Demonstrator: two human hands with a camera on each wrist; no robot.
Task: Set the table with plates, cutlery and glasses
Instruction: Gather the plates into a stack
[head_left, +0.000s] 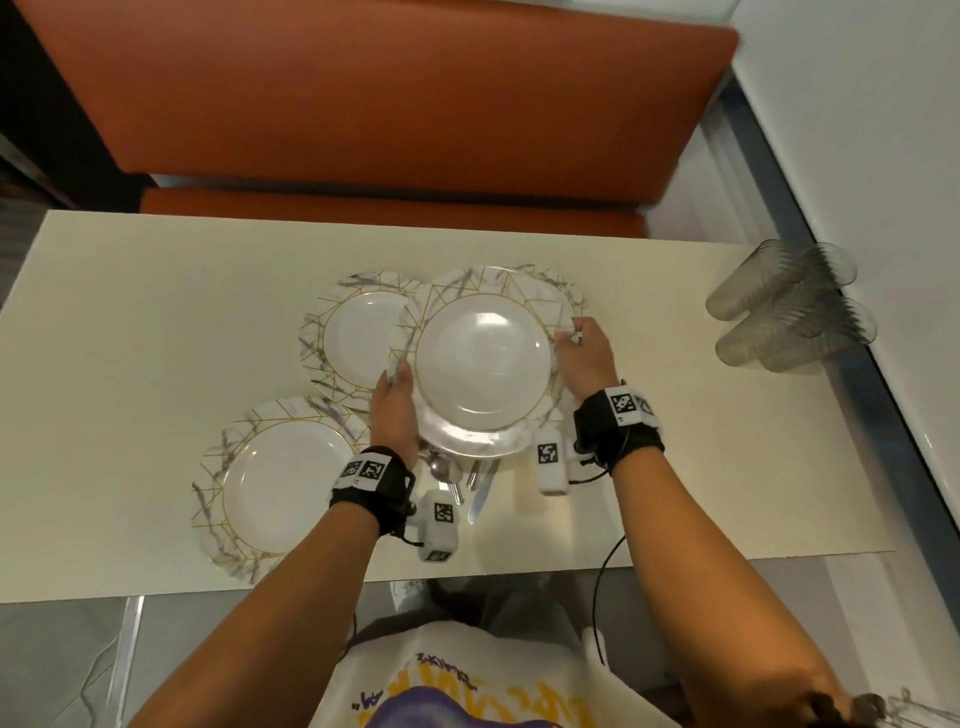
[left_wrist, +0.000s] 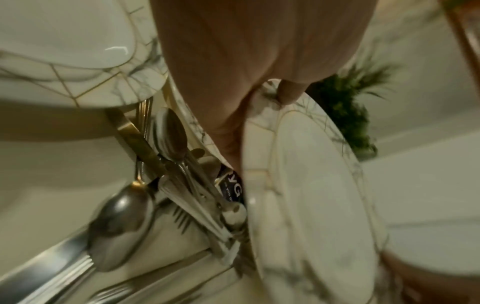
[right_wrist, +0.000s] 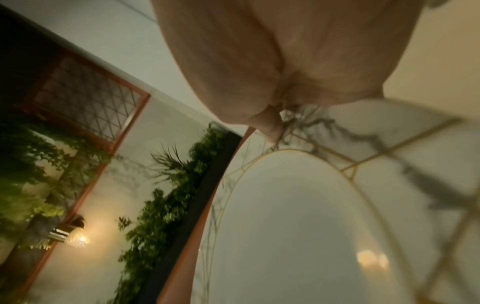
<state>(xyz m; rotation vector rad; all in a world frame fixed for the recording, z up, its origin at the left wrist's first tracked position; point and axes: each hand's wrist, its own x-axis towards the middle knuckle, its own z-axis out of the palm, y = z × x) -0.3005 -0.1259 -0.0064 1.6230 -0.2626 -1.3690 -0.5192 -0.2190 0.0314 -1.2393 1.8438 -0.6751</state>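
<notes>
Both hands hold one marble-patterned plate (head_left: 482, 364) above the middle of the counter (head_left: 130, 322). The left hand (head_left: 397, 410) grips its left rim, thumb on top and fingers underneath; the right hand (head_left: 587, 358) clamps the right rim the same way. The plate's near edge tilts up over a heap of cutlery (head_left: 457, 475) lying near the front edge of the counter.

In the left wrist view the left hand (left_wrist: 246, 67) has its thumb (left_wrist: 289, 92) pressed on the rim of the held plate (left_wrist: 311, 195), and the cutlery (left_wrist: 166, 164), spoons, forks and a gold-toned knife, lies jumbled just beside and below it. In the right wrist view the right hand (right_wrist: 285, 61) pinches the rim of the plate (right_wrist: 285, 226); the picture is blurred.

A second plate (head_left: 358, 338) lies flat just left of the held one, partly overlapped by it. A third plate (head_left: 280, 478) lies near the front left of the counter, beside the left wrist. The rim of another plate (head_left: 558, 291) shows behind the held one.

Stacked clear glasses (head_left: 784, 306) lie on their sides at the right edge of the counter, well apart from the plates. An orange bench (head_left: 389, 104) runs along the far edge.
</notes>
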